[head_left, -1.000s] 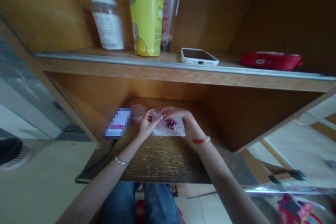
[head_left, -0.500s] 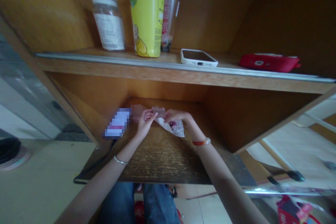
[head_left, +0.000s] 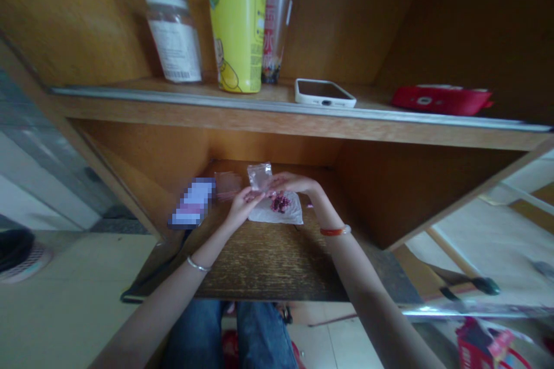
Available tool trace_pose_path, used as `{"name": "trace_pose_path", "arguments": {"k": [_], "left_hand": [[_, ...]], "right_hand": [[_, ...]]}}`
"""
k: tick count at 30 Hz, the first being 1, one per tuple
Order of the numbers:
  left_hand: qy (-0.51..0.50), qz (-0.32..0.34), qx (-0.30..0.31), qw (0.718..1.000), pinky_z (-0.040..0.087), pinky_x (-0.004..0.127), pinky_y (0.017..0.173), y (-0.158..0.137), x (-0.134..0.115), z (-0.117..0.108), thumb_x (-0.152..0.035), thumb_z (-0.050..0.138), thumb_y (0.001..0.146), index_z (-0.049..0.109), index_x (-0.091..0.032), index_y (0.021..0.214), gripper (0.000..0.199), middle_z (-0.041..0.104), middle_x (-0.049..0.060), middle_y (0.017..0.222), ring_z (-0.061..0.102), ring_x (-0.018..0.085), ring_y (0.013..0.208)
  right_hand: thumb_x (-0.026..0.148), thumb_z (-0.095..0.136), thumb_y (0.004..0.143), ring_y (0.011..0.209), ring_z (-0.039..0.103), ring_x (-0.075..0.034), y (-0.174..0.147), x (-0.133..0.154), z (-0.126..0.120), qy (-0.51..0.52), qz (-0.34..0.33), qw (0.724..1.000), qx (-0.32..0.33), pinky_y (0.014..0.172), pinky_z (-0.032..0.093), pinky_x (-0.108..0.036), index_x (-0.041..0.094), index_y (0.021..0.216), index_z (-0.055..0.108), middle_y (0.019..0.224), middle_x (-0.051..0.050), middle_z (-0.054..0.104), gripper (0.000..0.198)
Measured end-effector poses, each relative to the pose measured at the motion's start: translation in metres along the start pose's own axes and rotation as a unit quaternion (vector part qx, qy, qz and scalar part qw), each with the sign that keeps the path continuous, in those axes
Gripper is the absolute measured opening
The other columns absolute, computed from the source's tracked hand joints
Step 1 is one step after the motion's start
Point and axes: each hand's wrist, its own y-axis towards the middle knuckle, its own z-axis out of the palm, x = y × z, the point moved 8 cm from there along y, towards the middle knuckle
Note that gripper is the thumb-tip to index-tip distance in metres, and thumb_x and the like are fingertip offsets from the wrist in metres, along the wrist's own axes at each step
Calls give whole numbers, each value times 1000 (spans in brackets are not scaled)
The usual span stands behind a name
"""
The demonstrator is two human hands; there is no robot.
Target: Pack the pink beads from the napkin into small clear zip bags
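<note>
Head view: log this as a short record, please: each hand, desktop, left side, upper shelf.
Left hand: fingertips pinching lower end of small clear plastic bag
Right hand: fingers at same bag; grip unclear
Wooden desktop: purplish-red beads on or in whitish sheet, unclear which
Left side: clear plastic packet, then lit-screen phone
Upper shelf, left to right: white-capped jar, yellow bottle, red-lettered tumbler, white-cased phone, red case-like object

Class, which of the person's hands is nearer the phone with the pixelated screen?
Left: the left hand is right of the phone, with a gap; the right hand is farther right, by the dark red beads.
</note>
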Motion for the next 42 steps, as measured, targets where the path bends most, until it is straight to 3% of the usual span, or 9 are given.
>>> {"name": "trace_pose_path", "arguments": {"k": [7, 14, 20, 27, 32, 36, 42], "left_hand": [[42, 14, 29, 999, 50, 31, 77, -4, -5, 4, -36, 72, 67, 66, -15, 76, 24, 70, 5, 79, 64, 18, 78], [46, 2, 25, 999, 49, 28, 72, -4, -2, 3, -36, 72, 67, 67, -16, 77, 23, 69, 3, 78, 63, 16, 75], [42, 1, 19, 999, 47, 26, 64, -5, -3, 2, -34, 73, 67, 66, -15, 73, 21, 67, 3, 73, 61, 15, 68], [46, 18, 11, 999, 48, 26, 68, -3, -6, 0, -36, 71, 70, 66, -16, 77, 21, 67, 3, 75, 62, 15, 71], [26, -10, 5, 1000, 47, 24, 63, -3, -2, -1, -43, 70, 69, 63, -16, 73, 27, 64, 0, 68, 61, 14, 63], [6, -14, 25, 1000, 46, 22, 58, -3, -2, 3, -45, 69, 69, 62, -16, 73, 30, 62, -1, 66, 59, 12, 59], [-22, -23, -18, 999, 47, 22, 54, -1, -4, -3, -52, 74, 59, 60, -16, 67, 39, 60, -2, 62, 56, 11, 55]], "right_hand": [[32, 78, 60, 72, 62, -12, -4, -5, -26, 1, -12, 996, -84, 69, 51, -23, 20, 81, 63, 79, 0, 67, 28], [36, 79, 58, 64, 63, -12, -10, -8, -20, 4, 35, 998, -53, 62, 53, -25, 19, 77, 62, 69, 1, 66, 31], [36, 72, 67, 63, 63, -10, -23, 0, -44, 52, 20, 980, -192, 65, 52, -25, 15, 95, 60, 73, -1, 66, 37], [29, 69, 70, 67, 63, -10, -30, 5, -41, 24, 16, 992, -120, 67, 50, -24, 14, 93, 65, 76, -3, 68, 28], [26, 64, 75, 68, 59, -8, -28, 5, -36, -55, 18, 996, -68, 60, 46, -18, 14, 94, 70, 86, -4, 69, 24], [26, 66, 74, 73, 60, -10, -21, 2, -27, -87, 10, 996, -29, 65, 47, -19, 15, 95, 71, 89, -4, 71, 24], [30, 70, 71, 80, 64, -14, -9, -5, -23, -113, -5, 993, -36, 75, 49, -23, 18, 93, 72, 90, -3, 72, 25]]}}
